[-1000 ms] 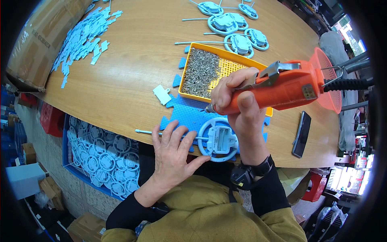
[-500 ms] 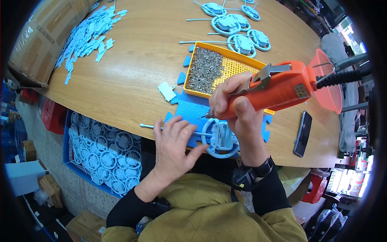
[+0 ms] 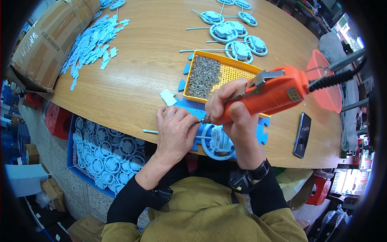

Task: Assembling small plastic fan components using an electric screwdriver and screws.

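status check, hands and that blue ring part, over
Right hand grips orange electric screwdriver, tip at left hand fingers. Blue ring part on blue mat. Nothing blocking.

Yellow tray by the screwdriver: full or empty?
Partly full: the yellow tray holds a heap of small screws at its left end, while its right part shows bare perforated floor.

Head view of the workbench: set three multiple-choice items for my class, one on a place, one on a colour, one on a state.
1. Where does the yellow tray of screws lie?
A. on the wooden table
B. on the floor
C. inside the cardboard box

2. What colour is the electric screwdriver?
A. green
B. orange
C. black

3. What is the right hand doing?
A. resting flat
B. gripping the screwdriver
C. holding the phone

Answers: 1 A, the tray sits on the tabletop; 2 B, its body is orange; 3 B, the fingers wrap its body while the left hand steadies the blue round part.
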Demonstrator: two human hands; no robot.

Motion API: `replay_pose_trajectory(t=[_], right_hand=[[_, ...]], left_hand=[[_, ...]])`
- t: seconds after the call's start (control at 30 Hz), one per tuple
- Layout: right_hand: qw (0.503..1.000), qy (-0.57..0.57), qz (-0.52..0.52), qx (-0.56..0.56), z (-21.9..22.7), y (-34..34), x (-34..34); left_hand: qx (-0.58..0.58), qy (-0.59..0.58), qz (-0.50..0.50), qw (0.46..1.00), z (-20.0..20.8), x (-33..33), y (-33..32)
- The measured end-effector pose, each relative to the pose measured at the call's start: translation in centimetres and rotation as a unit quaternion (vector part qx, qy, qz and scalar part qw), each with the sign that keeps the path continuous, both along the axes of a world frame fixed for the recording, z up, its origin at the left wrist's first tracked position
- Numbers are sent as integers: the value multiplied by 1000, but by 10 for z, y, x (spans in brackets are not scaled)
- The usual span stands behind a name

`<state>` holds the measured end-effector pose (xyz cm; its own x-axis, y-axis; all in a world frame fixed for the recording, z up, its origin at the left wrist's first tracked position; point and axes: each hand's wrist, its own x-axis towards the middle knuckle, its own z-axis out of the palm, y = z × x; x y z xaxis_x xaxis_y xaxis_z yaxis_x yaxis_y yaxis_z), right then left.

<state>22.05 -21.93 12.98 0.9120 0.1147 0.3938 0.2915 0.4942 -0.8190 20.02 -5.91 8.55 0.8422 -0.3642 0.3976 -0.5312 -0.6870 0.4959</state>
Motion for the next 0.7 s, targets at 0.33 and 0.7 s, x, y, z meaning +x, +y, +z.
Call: replay_pose_trajectory(t=[0.33,0.7], right_hand=[[998,-9,67,19,34,-34,-31],[997,-81,8,-14,39,-36,-29]], left_hand=[[5,-39,-210,977,31,1,-17],[-10,-40,-250,967,35,12,-19]])
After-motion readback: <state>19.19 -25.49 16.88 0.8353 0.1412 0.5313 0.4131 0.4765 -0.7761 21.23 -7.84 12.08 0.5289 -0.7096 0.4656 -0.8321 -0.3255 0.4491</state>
